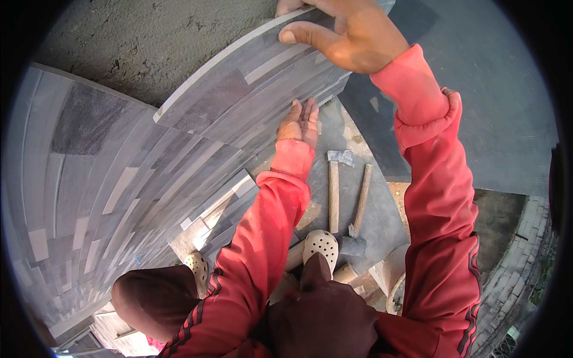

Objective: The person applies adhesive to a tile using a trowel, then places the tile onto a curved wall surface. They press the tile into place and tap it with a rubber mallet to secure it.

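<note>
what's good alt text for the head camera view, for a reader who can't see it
A person's right hand grips the top edge of a grey wood-patterned tile, the open left hand at its lower part, beside bare cement and similar tiles. Two wooden-handled tools lie below, near a cream perforated clog.

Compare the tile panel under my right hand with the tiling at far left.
The right hand grips the tile panel; no hand touches the far-left tiling. In this view, the tile panel's upper edge rises rightward, while the far-left tiling's drops rightward. Both are grey with a plank-like pattern.
</note>
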Demonstrator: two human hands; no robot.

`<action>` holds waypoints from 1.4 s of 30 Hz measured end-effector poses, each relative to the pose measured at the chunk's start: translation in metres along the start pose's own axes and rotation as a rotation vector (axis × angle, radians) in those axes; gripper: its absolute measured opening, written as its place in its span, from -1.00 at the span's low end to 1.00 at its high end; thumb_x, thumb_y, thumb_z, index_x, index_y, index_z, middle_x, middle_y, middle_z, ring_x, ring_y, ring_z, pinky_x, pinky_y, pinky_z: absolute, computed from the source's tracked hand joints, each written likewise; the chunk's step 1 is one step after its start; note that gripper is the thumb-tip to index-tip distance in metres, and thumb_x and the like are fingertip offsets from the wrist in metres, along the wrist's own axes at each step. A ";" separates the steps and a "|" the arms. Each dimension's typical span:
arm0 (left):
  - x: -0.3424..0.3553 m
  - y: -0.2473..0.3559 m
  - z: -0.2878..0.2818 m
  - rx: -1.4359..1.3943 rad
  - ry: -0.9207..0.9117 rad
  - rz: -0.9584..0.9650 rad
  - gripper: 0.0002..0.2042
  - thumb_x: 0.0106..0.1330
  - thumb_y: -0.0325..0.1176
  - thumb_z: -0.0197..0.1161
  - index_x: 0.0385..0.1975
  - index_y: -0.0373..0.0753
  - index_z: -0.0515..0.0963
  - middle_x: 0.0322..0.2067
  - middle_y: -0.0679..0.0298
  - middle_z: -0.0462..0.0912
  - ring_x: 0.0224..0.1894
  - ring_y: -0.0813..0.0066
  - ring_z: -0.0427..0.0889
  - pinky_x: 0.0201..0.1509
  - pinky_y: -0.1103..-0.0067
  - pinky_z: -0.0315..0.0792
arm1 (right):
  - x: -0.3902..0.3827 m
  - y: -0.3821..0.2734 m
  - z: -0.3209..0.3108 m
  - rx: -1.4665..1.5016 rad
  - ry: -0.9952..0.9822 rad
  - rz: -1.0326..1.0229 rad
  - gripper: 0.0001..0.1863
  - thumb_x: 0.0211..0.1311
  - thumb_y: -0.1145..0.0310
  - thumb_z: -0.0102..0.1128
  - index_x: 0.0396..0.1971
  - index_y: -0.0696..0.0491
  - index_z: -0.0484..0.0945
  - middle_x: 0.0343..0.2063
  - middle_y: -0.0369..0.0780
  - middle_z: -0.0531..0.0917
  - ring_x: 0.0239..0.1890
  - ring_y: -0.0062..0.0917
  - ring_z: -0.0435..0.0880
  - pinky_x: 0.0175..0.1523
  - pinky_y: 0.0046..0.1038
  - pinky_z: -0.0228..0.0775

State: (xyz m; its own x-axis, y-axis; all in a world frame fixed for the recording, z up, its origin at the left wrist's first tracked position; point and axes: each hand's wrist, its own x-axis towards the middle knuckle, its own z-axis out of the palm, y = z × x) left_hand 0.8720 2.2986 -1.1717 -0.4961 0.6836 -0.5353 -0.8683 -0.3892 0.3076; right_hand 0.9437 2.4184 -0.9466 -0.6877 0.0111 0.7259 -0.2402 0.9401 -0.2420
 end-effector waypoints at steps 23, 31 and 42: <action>-0.022 0.027 0.003 0.016 -0.080 -0.022 -0.59 0.35 -0.44 0.32 0.04 -0.55 0.33 0.00 0.00 0.56 0.06 0.07 0.61 0.24 0.23 0.55 | -0.060 -0.066 0.098 -0.450 0.459 0.744 0.20 -0.20 -0.08 0.61 0.39 0.13 0.09 0.25 0.23 0.20 0.30 0.11 0.25 0.34 -0.07 0.20; -0.042 0.052 -0.005 0.302 -0.151 -0.023 -0.36 0.34 -0.07 0.36 0.13 -0.55 0.32 0.02 0.03 0.59 0.04 0.20 0.64 0.10 0.33 0.55 | -0.051 -0.071 0.132 -0.260 0.337 0.856 0.53 -0.28 -0.19 0.62 0.46 0.27 -0.31 0.35 0.48 -0.11 0.46 0.30 -0.08 0.47 0.03 0.00; -0.192 0.209 0.081 2.500 -0.878 0.569 -0.84 0.25 -0.33 0.30 -0.26 -0.22 0.67 -0.35 0.07 0.69 -0.29 0.06 0.66 -0.20 0.36 0.49 | -0.045 -0.094 0.123 -0.273 0.330 0.908 0.56 -0.31 -0.23 0.61 0.46 0.29 -0.31 0.38 0.37 0.01 0.50 0.14 -0.09 0.46 0.00 0.08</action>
State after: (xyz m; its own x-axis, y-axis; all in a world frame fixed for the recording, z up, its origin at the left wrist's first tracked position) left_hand 0.7859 2.1361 -0.9408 0.0647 0.9889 -0.1339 0.9417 -0.0161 0.3360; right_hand 0.9126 2.2875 -1.0355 -0.2979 0.8182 0.4917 0.4747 0.5739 -0.6673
